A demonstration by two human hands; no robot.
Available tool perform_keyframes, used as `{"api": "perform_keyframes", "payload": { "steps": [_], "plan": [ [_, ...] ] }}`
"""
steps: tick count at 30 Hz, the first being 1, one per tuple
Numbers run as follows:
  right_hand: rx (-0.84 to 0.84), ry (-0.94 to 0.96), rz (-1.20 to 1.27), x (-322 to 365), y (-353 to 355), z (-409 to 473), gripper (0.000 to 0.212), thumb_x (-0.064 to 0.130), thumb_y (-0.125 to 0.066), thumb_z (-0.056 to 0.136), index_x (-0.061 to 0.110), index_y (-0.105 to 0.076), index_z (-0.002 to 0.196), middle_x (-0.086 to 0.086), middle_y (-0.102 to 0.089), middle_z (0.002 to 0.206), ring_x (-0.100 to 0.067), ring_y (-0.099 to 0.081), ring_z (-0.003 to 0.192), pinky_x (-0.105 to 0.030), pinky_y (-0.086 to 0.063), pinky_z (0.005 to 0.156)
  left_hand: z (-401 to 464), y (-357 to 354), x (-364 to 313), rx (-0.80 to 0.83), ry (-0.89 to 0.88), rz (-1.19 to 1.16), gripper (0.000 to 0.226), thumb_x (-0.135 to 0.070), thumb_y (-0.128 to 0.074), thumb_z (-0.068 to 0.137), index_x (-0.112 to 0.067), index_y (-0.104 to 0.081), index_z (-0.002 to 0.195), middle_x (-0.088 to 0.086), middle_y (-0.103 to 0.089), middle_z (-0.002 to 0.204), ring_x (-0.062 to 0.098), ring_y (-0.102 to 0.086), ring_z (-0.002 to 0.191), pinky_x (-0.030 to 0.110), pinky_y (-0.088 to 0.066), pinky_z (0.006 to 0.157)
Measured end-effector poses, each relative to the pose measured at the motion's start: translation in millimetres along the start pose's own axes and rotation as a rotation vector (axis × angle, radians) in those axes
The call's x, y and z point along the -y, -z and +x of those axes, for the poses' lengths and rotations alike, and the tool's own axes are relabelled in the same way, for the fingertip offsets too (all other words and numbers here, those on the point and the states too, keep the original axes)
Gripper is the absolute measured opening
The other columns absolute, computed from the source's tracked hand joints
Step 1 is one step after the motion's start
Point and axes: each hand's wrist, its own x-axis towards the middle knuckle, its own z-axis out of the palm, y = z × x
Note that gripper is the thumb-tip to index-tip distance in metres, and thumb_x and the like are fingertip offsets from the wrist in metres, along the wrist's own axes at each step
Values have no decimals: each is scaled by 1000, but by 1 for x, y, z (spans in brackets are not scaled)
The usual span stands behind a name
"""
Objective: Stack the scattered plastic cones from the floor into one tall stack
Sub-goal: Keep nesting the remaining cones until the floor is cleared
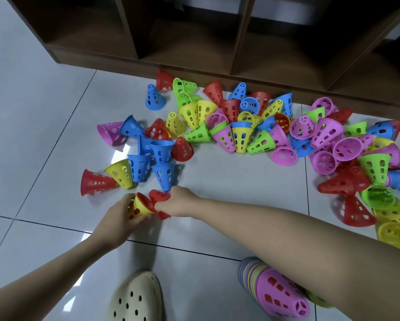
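Note:
Several plastic cones in red, blue, yellow, green and pink lie scattered on the white tiled floor in front of a shelf. My left hand grips a yellow cone with a red cone nested inside it, lying sideways. My right hand grips a red cone, its wide end close against the yellow one's mouth. A tall stack of nested cones, pink on the outside, lies near my right forearm at the bottom.
A dark wooden shelf unit runs along the back, with open compartments. A cream perforated clog sits at the bottom centre. Blue cones stand just beyond my hands. Bare tiles lie at the left.

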Motion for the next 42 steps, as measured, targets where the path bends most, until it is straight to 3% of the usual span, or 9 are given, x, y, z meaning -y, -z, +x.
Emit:
{"api": "perform_keyframes", "payload": {
  "steps": [4, 8, 12, 18, 21, 26, 30, 33, 42],
  "plan": [
    [20, -64, 124, -7, 17, -2, 33, 35, -67, 73, 13, -67, 99, -3, -70, 95, -16, -66, 86, -25, -53, 70, -2, 0, -13, 92, -31, -18, 65, -64, -65, 76, -30, -49, 130, -6, -65, 98, 10, -60, 83, 21, -43, 68],
    [-13, -112, 178, -27, 50, -14, 17, 29, -70, 72, 16, -65, 83, 3, -65, 77, -12, -60, 76, -25, -50, 68, 0, 2, -31, 93, -23, -7, 57, -74, -59, 71, -43, -50, 118, -7, -68, 100, 7, -61, 86, 22, -45, 70],
    [-61, -122, 196, -48, 85, -34, 26, 29, -74, 72, 13, -58, 85, -1, -55, 71, -13, -51, 59, -19, -42, 50, 4, 3, -48, 89, -20, 80, 56, -76, -65, 69, -44, -54, 114, -9, -66, 96, 12, -61, 87, 29, -49, 72],
    [-118, -20, 285, -72, 137, -104, 31, 29, -74, 83, 7, -66, 104, -7, -65, 89, -16, -60, 81, -34, -55, 81, 0, 1, -88, 79, -105, -16, 47, -56, -84, 68, -41, -61, 105, -16, -66, 88, 5, -62, 82, 24, -46, 69],
    [-218, 75, 289, -90, 157, -153, 33, 31, -81, 78, 20, -66, 105, -3, -72, 101, -17, -68, 93, -40, -53, 97, -15, 0, -117, 117, -219, -140, 40, -39, -89, 69, -33, -68, 103, -16, -69, 86, 2, -61, 77, 13, -44, 65],
    [-337, 193, 250, -119, 169, -236, 38, 26, -88, 70, 29, -61, 97, 4, -74, 95, -21, -72, 97, -41, -56, 93, -64, 0, -176, 211, -497, -263, 33, -50, -79, 79, -29, -67, 101, -8, -65, 88, 8, -54, 71, 13, -42, 60],
    [-432, 242, 109, -140, 163, -280, 45, 16, -86, 75, 28, -59, 108, 11, -72, 101, -9, -70, 98, -20, -52, 86, -91, -2, -204, 323, -720, -195, 33, -61, -68, 86, -35, -60, 105, -16, -58, 99, 13, -60, 88, 23, -49, 71],
    [-433, 261, -33, -155, 155, -299, 54, 23, -88, 73, 39, -59, 115, 16, -69, 112, -8, -68, 105, -19, -52, 92, -101, -11, -213, 346, -806, -131, 36, -64, -64, 87, -33, -56, 105, -16, -51, 99, 9, -58, 88, 28, -50, 76],
    [-434, 241, -206, -204, 136, -321, 53, 35, -87, 72, 39, -61, 118, 21, -64, 118, -6, -60, 115, -21, -49, 93, -114, -41, -215, 337, -938, 21, 50, -66, -63, 87, -27, -54, 118, -14, -49, 102, 6, -52, 84, 24, -48, 73]
  ]
}}
